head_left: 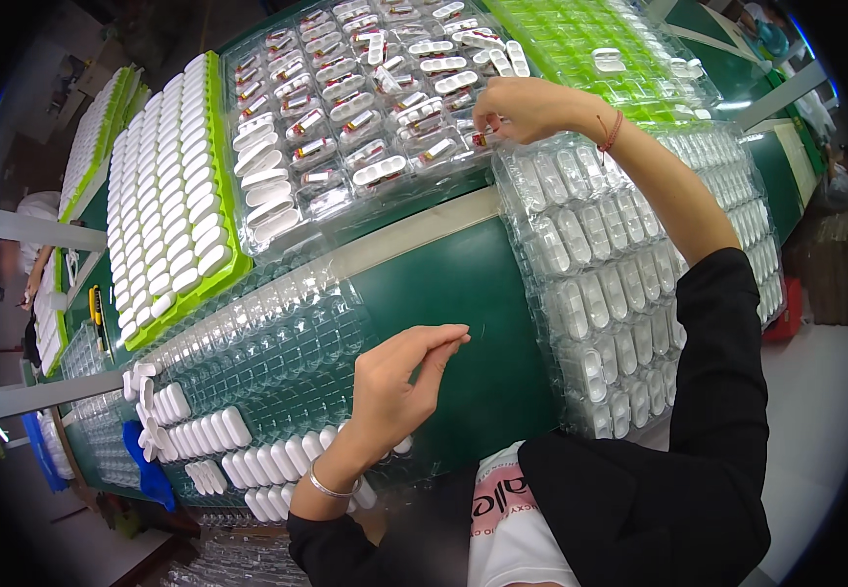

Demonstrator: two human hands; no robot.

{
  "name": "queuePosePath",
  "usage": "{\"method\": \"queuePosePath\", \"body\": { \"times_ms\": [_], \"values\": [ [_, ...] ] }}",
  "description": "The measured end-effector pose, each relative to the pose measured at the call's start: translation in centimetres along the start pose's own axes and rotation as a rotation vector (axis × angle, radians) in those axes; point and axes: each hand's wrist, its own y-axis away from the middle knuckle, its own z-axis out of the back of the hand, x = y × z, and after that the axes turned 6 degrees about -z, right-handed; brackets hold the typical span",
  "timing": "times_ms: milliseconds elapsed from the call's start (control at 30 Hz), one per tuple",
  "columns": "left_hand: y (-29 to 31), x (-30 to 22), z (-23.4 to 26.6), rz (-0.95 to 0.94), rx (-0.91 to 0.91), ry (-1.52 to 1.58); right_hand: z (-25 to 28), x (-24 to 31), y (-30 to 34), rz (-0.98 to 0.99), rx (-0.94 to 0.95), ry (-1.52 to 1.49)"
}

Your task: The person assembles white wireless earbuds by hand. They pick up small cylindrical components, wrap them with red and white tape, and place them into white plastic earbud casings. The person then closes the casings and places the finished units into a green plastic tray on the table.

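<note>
My left hand is over the green table. Its thumb and fingers are pinched together; anything between them is too small to make out. My right hand reaches forward to the near right corner of a clear plastic tray. Its bent fingers close down beside a small red-and-dark part, and their tips are partly hidden. In that tray lie white oval cases and small red-and-silver parts. Under my right forearm spreads a stack of clear trays with whitish oval pieces in rows.
Left stands a bright green tray filled with white oval pieces. Nearer are empty clear blister trays, rows of white pieces, a blue cloth and a yellow cutter. More green trays lie far right. Another person's arm shows left.
</note>
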Motion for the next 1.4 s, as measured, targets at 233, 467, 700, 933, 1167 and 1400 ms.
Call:
{"method": "queuePosePath", "body": {
  "times_ms": [233,467,700,933,1167,1400],
  "values": [
    [0.2,-0.2,0.5,0.03,-0.006,0.033,-0.6,-1.2,0.4,0.074,-0.151,0.025],
    [0.3,-0.4,0.0,0.029,-0.027,0.047,-1.4,-0.9,-0.4,0.197,-0.245,0.262],
    [0.5,-0.3,-0.1,0.047,-0.04,0.032,-1.2,-0.8,-0.5,0.271,-0.219,0.374],
    [0.6,-0.4,0.3,0.113,-0.048,0.077,-0.1,-0.8,-1.3,0.442,-0.202,0.442],
    [0.1,0.1,-0.1,0.238,-0.045,0.238,-0.3,-1.5,-1.6,0.348,-0.159,0.178],
    [0.1,0.4,0.4,0.369,-0.05,0.37,-0.6,-1.6,-2.0,0.138,-0.034,-0.097]
  ]
}}
